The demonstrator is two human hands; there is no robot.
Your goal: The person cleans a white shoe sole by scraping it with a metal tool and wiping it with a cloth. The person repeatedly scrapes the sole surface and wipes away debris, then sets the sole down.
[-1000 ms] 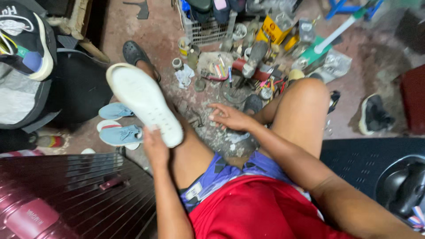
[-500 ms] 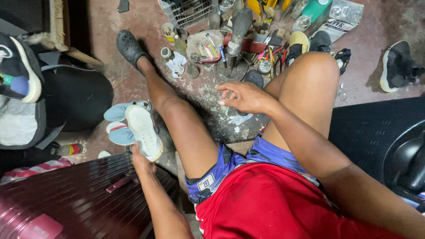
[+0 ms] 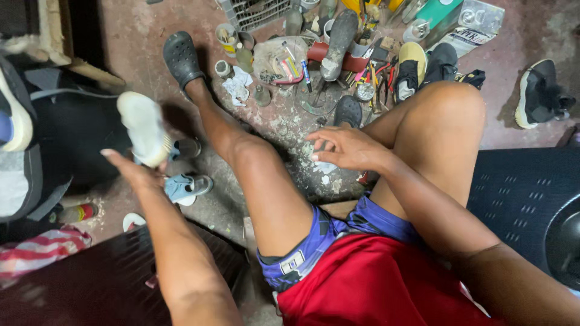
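While gripped, the white shoe [image 3: 142,128] points upward (sole showing).

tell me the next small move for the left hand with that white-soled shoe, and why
Probably bring the white-soled shoe in over the lap toward the right hand. The left hand holds it out to the side, sole up, above the pale blue sandals, while the right hand hovers empty over the littered floor, too far apart to work on it.

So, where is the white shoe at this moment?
In the head view the white shoe is at the left, sole up, at the fingertips of the left hand, above a light blue shoe on the floor.
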